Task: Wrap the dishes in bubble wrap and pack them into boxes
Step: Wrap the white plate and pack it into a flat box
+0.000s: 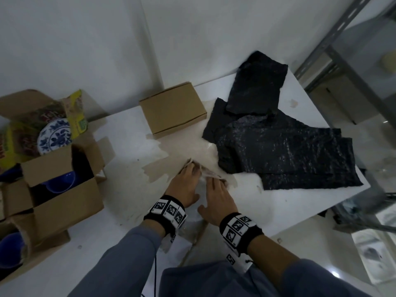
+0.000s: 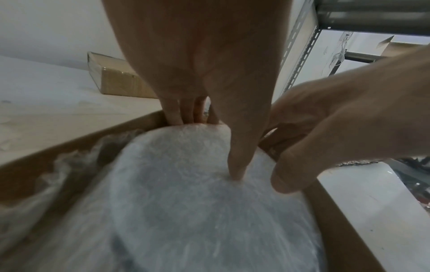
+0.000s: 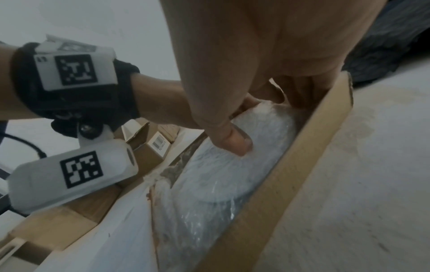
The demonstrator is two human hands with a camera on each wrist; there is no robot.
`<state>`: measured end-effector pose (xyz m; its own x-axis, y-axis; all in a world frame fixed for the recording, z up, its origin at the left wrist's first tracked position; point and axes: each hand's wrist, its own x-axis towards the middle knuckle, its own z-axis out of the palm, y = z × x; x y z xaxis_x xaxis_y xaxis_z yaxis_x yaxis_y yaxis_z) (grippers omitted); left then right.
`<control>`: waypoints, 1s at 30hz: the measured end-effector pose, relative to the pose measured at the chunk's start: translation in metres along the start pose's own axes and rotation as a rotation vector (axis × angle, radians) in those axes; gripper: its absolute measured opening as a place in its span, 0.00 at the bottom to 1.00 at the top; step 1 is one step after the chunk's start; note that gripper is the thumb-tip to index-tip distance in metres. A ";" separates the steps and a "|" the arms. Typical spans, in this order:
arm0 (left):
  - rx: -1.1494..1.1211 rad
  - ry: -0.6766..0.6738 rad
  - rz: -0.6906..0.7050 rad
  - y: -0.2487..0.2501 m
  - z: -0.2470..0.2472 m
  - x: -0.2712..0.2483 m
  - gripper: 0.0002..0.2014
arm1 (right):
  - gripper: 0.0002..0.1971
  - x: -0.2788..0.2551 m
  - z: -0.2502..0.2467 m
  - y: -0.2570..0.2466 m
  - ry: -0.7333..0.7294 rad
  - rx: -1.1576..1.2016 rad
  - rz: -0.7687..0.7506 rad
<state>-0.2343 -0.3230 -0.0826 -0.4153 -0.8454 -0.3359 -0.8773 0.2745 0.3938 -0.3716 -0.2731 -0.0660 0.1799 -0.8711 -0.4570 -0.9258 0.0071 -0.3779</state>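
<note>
A dish wrapped in clear bubble wrap [image 2: 186,184] [image 3: 244,165] lies in a shallow cardboard box [image 2: 69,152] [image 3: 302,165] on the white table [image 1: 128,200]. My left hand [image 1: 186,183] [image 2: 204,73] hooks its fingers over the dish's far edge, thumb pressing on top. My right hand [image 1: 216,196] [image 3: 256,64] holds the same edge beside it, fingers curled behind the dish and thumb on the wrap. In the head view my hands hide most of the dish, and only a strip of the box's edge [image 1: 196,236] shows.
Black bubble wrap sheets [image 1: 278,146] are spread on the table to the right. A small closed cardboard box [image 1: 171,110] stands behind my hands. Open boxes at the left hold a blue-and-white plate [image 1: 54,136] and a blue bowl [image 1: 62,181]. A metal shelf [image 1: 342,50] stands at far right.
</note>
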 end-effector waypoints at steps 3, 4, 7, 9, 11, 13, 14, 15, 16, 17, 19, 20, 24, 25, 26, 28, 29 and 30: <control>-0.070 0.001 -0.016 -0.003 0.002 -0.002 0.46 | 0.48 0.007 -0.003 -0.005 -0.045 0.035 0.064; -0.068 -0.010 -0.019 -0.003 0.003 -0.002 0.48 | 0.47 0.009 -0.004 -0.007 -0.057 0.023 0.087; 0.028 -0.051 -0.025 -0.002 0.001 0.001 0.52 | 0.44 0.016 -0.008 -0.011 -0.047 -0.050 0.122; 0.110 -0.060 -0.025 0.002 -0.002 0.004 0.50 | 0.42 0.017 -0.011 -0.013 -0.080 -0.038 0.124; 0.167 -0.073 -0.014 0.005 -0.004 0.004 0.47 | 0.36 0.015 -0.014 -0.012 -0.085 -0.007 0.098; 0.204 -0.090 -0.014 0.005 -0.003 0.003 0.44 | 0.32 0.012 -0.015 -0.008 -0.008 -0.016 0.049; 0.207 -0.091 -0.017 0.005 -0.003 0.003 0.43 | 0.33 0.011 -0.014 -0.006 0.031 -0.021 0.035; 0.202 -0.083 -0.014 0.004 -0.003 0.002 0.42 | 0.35 0.010 -0.012 -0.005 0.050 -0.018 0.029; 0.197 -0.071 -0.007 0.004 -0.003 0.002 0.41 | 0.39 0.010 -0.010 -0.003 0.035 -0.010 0.031; 0.209 -0.057 0.003 0.005 -0.004 0.001 0.39 | 0.43 0.010 -0.008 -0.002 -0.002 -0.012 0.030; 0.284 -0.023 0.020 0.008 -0.008 0.000 0.39 | 0.50 0.011 -0.005 -0.004 -0.082 -0.033 0.024; 0.299 -0.005 0.026 0.008 -0.009 0.000 0.40 | 0.52 0.011 -0.005 -0.005 -0.101 -0.038 0.024; 0.247 -0.019 0.049 0.002 -0.006 0.001 0.45 | 0.53 0.010 -0.008 -0.010 -0.100 0.011 0.049; 0.240 -0.032 0.049 0.002 -0.006 0.002 0.46 | 0.53 0.010 -0.010 -0.011 -0.104 0.027 0.053; 0.232 -0.035 0.047 0.003 -0.007 0.001 0.47 | 0.52 0.010 -0.013 -0.010 -0.113 0.043 0.057; 0.212 -0.024 0.039 0.007 -0.008 0.000 0.46 | 0.47 0.010 -0.019 -0.007 -0.129 0.077 0.058; 0.209 -0.007 0.053 0.009 -0.008 -0.002 0.44 | 0.43 0.010 -0.023 -0.006 -0.121 0.085 0.051; 0.223 0.011 0.075 0.010 -0.008 -0.003 0.40 | 0.37 0.009 -0.025 -0.004 -0.091 0.084 0.036</control>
<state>-0.2398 -0.3213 -0.0702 -0.4801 -0.8234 -0.3024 -0.8758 0.4306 0.2179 -0.3747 -0.2938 -0.0483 0.1803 -0.8214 -0.5411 -0.9018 0.0817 -0.4244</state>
